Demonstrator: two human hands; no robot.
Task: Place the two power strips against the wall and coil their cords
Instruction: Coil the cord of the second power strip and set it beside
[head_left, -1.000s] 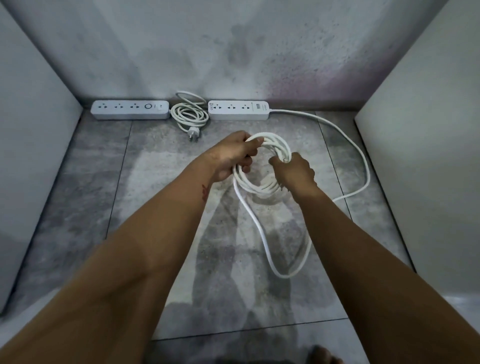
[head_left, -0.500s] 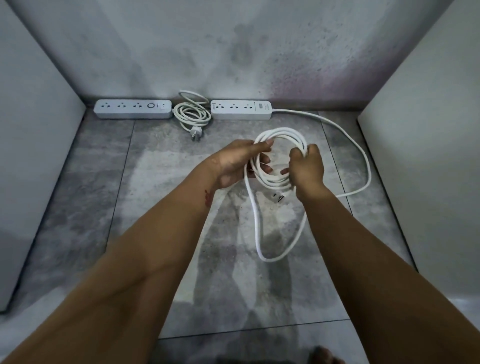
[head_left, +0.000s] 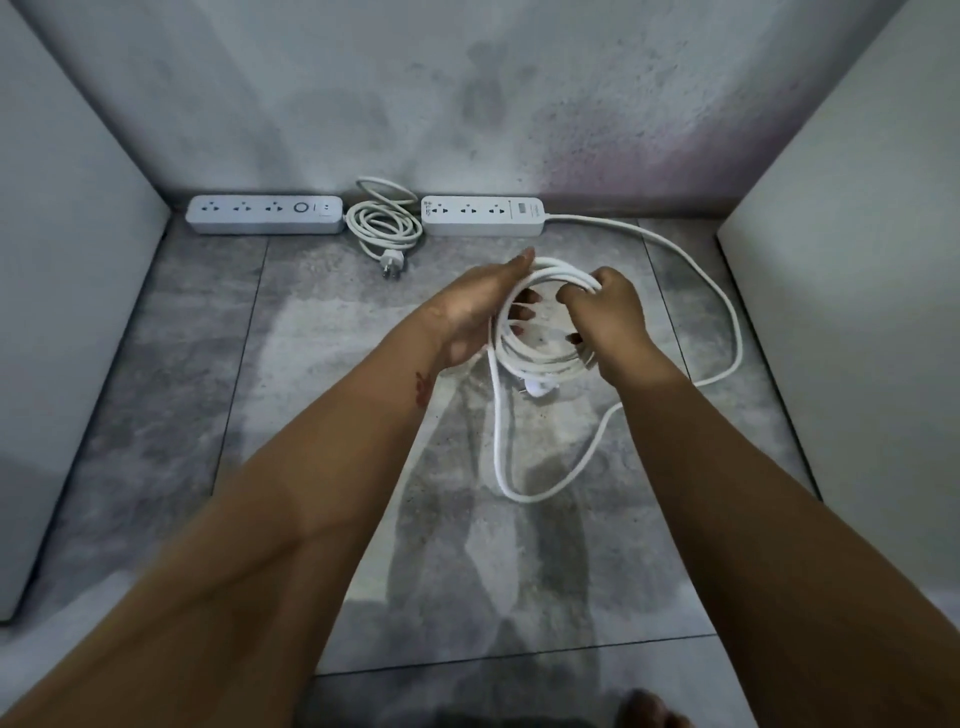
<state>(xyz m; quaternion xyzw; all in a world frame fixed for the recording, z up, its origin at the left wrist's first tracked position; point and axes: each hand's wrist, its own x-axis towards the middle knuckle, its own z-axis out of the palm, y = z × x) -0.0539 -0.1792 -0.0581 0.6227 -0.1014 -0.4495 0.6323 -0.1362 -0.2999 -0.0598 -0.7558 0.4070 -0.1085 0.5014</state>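
Cord (head_left: 545, 358): you hold its wound part above the floor (head_left: 311, 374), just in front of the right strip (head_left: 483, 221), which lies against the wall (head_left: 467, 104). Your left grip (head_left: 475, 317) has its fingers hooked through the turns from the left, with the index straight along the top. Your right grip (head_left: 610, 317) is clenched round the right side.

A long slack loop lies on the floor and runs back to the strip. Haul it in sharply and you would likely drag that strip off the wall. The plug (head_left: 535, 388) hangs under the turns and could snag a loop. Ease either grip too soon and the turns may spring apart. The left strip (head_left: 265, 214) and left cord (head_left: 384, 226) lie at the wall, so avoid knocking them.

The right strip carries a small grey label (head_left: 524, 208) and tiny print, both too small to read. No brand is legible.
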